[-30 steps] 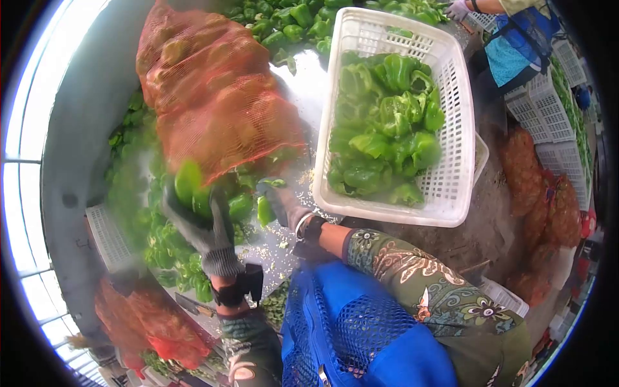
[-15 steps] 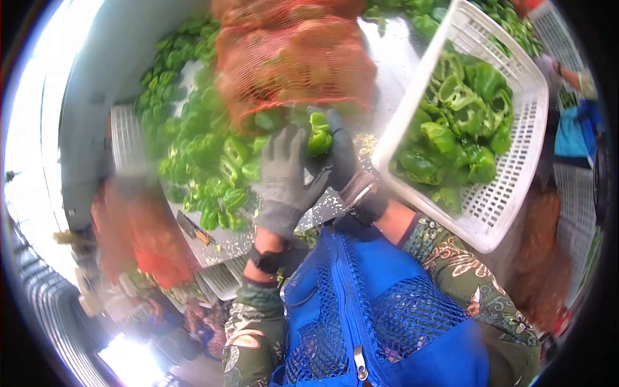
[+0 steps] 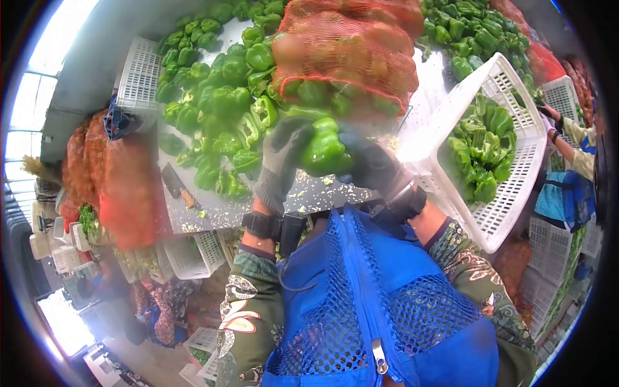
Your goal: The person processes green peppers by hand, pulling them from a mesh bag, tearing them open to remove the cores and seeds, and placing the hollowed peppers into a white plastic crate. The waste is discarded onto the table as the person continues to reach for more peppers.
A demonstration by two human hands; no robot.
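A green bell pepper [image 3: 324, 149] is held up over the near part of the metal table [image 3: 322, 191]. My left hand [image 3: 284, 151], in a grey glove with a dark palm, grips it from the left. My right hand [image 3: 373, 164], in a dark glove, closes on its right side; some of those fingers are blurred or hidden. Just beyond stands a red mesh sack [image 3: 351, 55] of peppers, its open mouth facing me. Loose green peppers [image 3: 222, 103], some of them cut open, lie heaped to the left of my hands.
A white crate [image 3: 471, 222] of cut peppers [image 3: 483, 151] stands tilted at right. A knife [image 3: 178, 185] lies near the table's left edge. More peppers [image 3: 471, 32] are piled at back right. Filled red sacks [image 3: 132, 187] stand at left. Another person's arm [image 3: 562, 145] shows at far right.
The view has shifted, so table and sack appear farther right. My hands have drawn back from the sack's mouth with the pepper, which now shows more fully between them.
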